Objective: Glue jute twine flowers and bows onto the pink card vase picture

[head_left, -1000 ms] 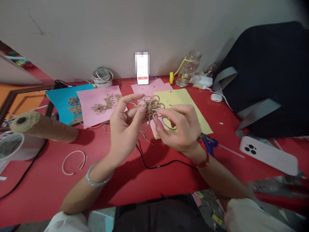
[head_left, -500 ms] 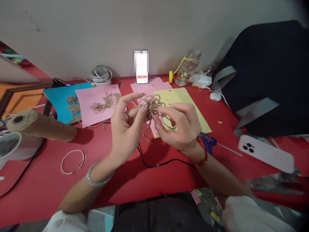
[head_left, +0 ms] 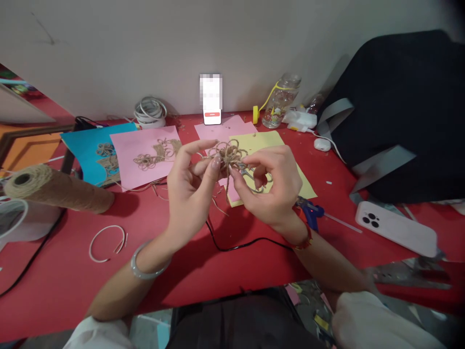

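Twine flower [head_left: 228, 155], held up mid-scene above the red table [head_left: 203, 286], off the surface, between both hands. Left hand [head_left: 189, 194] closed in a pinch, thumb on the flower's left side near the centre; fingers behind partly hidden. Right hand [head_left: 274, 186] also pinching, thumb tip low by the centre, index tip on the right loops; exact contact too small to tell. A loose twine tail [head_left: 227, 191] hangs below on the near side.

Handling, judged by look: very light, soft, loops springy, fibre rough so not slippery. Loops likely bend or pull out of shape easily; best hold is the gathered centre, not outer loops.

Around: yellow sheet [head_left: 305, 182] beyond, to the right; pink sheet [head_left: 123, 169] with twine shapes, far left; twine roll [head_left: 72, 191] on the left; blue glue gun [head_left: 310, 212] just beside the right wrist; lit phone [head_left: 212, 104] upright at far side.
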Demonstrator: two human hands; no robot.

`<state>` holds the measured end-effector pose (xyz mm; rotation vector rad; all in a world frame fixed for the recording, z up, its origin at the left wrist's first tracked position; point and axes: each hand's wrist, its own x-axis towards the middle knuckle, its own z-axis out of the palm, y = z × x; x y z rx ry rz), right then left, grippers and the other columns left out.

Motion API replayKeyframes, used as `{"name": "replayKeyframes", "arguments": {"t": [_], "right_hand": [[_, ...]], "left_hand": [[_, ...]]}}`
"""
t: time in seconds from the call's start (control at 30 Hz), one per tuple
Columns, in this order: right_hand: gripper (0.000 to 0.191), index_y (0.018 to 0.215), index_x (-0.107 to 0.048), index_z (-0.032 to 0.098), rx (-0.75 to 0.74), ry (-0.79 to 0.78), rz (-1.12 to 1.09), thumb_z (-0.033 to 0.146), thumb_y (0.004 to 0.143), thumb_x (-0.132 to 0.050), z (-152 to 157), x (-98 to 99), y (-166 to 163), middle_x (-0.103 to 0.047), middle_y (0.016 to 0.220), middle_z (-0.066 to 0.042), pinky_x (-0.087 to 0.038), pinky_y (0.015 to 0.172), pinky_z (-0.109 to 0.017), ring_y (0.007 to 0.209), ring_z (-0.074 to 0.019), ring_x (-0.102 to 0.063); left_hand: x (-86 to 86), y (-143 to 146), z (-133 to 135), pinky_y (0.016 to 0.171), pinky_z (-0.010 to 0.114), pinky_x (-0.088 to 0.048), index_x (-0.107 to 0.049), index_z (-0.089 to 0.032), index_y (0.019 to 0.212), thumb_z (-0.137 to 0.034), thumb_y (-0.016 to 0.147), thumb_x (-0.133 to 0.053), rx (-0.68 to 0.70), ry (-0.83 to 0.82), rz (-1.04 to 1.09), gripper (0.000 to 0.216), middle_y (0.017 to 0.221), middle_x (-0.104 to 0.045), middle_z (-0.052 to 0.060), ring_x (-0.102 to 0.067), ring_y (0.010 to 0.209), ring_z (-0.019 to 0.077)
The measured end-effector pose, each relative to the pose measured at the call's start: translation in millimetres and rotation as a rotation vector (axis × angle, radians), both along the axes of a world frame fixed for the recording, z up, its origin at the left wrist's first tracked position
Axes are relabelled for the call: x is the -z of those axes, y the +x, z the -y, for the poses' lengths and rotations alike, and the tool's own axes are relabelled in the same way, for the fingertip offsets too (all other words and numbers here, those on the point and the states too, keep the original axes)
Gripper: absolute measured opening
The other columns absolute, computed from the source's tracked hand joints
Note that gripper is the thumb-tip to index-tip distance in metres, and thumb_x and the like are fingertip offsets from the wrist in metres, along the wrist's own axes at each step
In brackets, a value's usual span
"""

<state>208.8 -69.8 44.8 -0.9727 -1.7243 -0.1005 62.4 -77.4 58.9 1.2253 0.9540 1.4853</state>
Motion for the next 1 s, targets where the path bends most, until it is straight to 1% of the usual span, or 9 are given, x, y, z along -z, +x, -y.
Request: {"name": "replayKeyframes", "arguments": {"t": [0.1,0.2,0.33,0.4,0.53,0.77,0.9,1.0], "right_hand": [[0.019,0.105,-0.060,0.028,-0.012,0.001,-0.033,0.019,0.091,-0.068,0.1,-1.2,-0.7,-0.068,0.095,-0.006,-0.061,0.066,-0.038,0.077,-0.0211,-0.069],[0.019,0.105,-0.063,0.027,-0.030,0.045,-0.030,0.016,0.090,-0.068,-1.2,0.1,-0.2,-0.067,0.095,-0.006,-0.061,0.066,-0.035,0.076,-0.0189,-0.069],[0.015,0.105,-0.069,0.026,-0.024,0.022,-0.010,0.019,0.092,-0.066,-3.1,3.6,1.0,-0.066,0.095,-0.006,-0.061,0.066,-0.032,0.076,-0.0174,-0.068],[0.013,0.104,-0.070,0.026,-0.010,-0.001,0.007,0.022,0.093,-0.065,-3.3,4.5,1.5,-0.065,0.094,-0.006,-0.060,0.065,-0.032,0.075,-0.0172,-0.067],[0.012,0.103,-0.070,0.024,-0.020,0.017,-0.004,0.021,0.092,-0.066,-3.3,4.5,1.6,-0.064,0.093,-0.006,-0.060,0.065,-0.031,0.074,-0.0165,-0.065],[0.012,0.103,-0.071,0.024,-0.036,-0.046,-0.015,0.023,0.093,-0.065,-4.5,6.0,1.7,-0.062,0.094,-0.007,-0.060,0.067,-0.033,0.080,-0.0186,-0.065],[0.012,0.102,-0.071,0.025,-0.044,-0.032,-0.005,0.023,0.092,-0.065,-3.8,4.1,1.6,-0.063,0.092,-0.006,-0.058,0.062,-0.032,0.072,-0.0165,-0.062],[0.014,0.103,-0.070,0.023,-0.122,0.023,-0.061,0.019,0.091,-0.065,-3.4,3.8,2.7,-0.064,0.092,-0.006,-0.055,0.055,-0.031,0.062,-0.0137,-0.057]], "left_hand": [[-0.1,0.2,-0.8,0.087,0.032,-0.061,-0.061,-0.023,0.114,-0.036,0.090,-0.075,-0.002,0.003,0.001,0.031,0.099,-0.077,0.003,-0.074,0.099,0.0196],[0.0,0.4,-1.4,0.086,0.033,-0.062,-0.061,-0.023,0.113,-0.036,0.090,-0.075,-0.003,-0.002,0.003,0.029,0.098,-0.077,0.003,-0.075,0.098,0.0199],[0.9,0.9,-1.7,0.083,0.035,-0.064,-0.062,-0.025,0.111,-0.035,0.090,-0.076,0.007,0.008,0.034,0.027,0.097,-0.077,0.003,-0.075,0.094,0.0207],[1.0,1.0,-1.4,0.083,0.035,-0.064,-0.063,-0.026,0.110,-0.035,0.090,-0.076,0.007,-0.006,0.039,0.026,0.098,-0.077,0.002,-0.074,0.097,0.0219],[0.9,0.7,-0.6,0.084,0.035,-0.064,-0.063,-0.027,0.110,-0.035,0.090,-0.076,0.005,-0.028,0.036,0.025,0.098,-0.077,0.002,-0.074,0.099,0.0227],[2.2,0.2,-1.8,0.080,0.032,-0.064,-0.061,-0.024,0.113,-0.034,0.091,-0.075,0.031,0.013,0.052,0.028,0.096,-0.077,0.002,-0.075,0.086,0.0178],[2.5,0.4,-1.8,0.073,0.029,-0.062,-0.061,-0.022,0.114,-0.030,0.092,-0.074,0.018,0.025,0.047,0.027,0.093,-0.077,0.004,-0.075,0.083,0.0170],[3.7,0.3,-2.6,0.071,0.028,-0.060,-0.061,-0.020,0.115,-0.027,0.093,-0.072,0.017,0.054,0.053,0.025,0.089,-0.077,0.003,-0.075,0.080,0.0159]]}}
